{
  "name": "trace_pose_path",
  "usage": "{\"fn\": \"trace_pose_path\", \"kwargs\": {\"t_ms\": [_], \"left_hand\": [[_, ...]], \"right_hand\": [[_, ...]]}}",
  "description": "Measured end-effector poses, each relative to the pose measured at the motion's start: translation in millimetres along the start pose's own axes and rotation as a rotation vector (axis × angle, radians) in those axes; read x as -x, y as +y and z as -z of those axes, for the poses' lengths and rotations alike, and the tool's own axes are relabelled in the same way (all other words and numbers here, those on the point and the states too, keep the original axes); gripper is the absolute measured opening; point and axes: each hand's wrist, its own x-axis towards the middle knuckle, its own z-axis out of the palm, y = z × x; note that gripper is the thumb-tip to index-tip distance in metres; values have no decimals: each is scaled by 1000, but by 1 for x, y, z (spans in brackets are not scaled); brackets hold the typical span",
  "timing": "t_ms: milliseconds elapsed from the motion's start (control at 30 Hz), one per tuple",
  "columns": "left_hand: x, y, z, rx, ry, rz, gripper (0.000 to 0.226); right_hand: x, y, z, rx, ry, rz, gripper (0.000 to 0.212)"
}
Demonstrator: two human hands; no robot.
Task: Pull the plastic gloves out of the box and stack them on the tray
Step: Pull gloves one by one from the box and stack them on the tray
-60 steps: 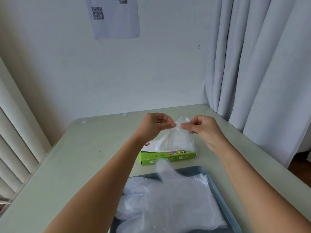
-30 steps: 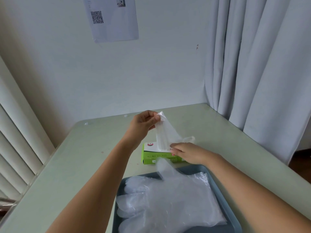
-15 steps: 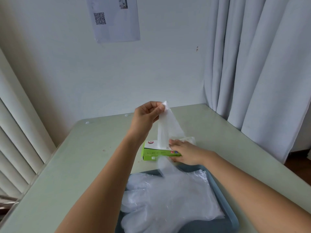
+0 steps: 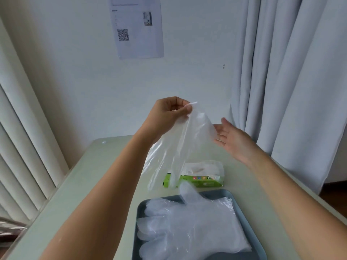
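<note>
One glove (image 4: 180, 147), clear plastic, up in the air, pinched at its top edge between thumb and curled fingers of left hand (image 4: 169, 113), raised well above the table (image 4: 90, 184). Hangs loose from that pinch, lower end dangling in front of the green box (image 4: 195, 182); cannot tell if touching it. Right hand (image 4: 234, 141) just beside the glove's right edge, palm toward it, fingers straight and spread, gripping nothing; contact with the film unclear. Box flat on table just beyond the tray (image 4: 216, 194), more crumpled plastic bulging from its top opening. Blue-grey tray nearest the camera, carrying a stack of gloves (image 4: 191, 228) laid flat, fingers pointing left, cuffs right, one thumb sticking out toward the box. White curtain (image 4: 291, 91) at right, slatted blinds (image 4: 22, 147) at left, printed sheet (image 4: 139, 29) with a QR code on the wall behind.
</note>
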Motion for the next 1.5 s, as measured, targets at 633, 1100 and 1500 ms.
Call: {"fn": "trace_pose_path", "kwargs": {"t_ms": [633,1100,1500], "left_hand": [[72,-54,32,2,-673,460,79],[129,-91,17,-177,-460,742,11],[138,-105,10,-759,-272,446,55]], "right_hand": [[102,-39,-43,-259,-240,-261,23],[116,52,-3,123,-208,-604,47],[118,90,-3,650,-243,-232,51]]}}
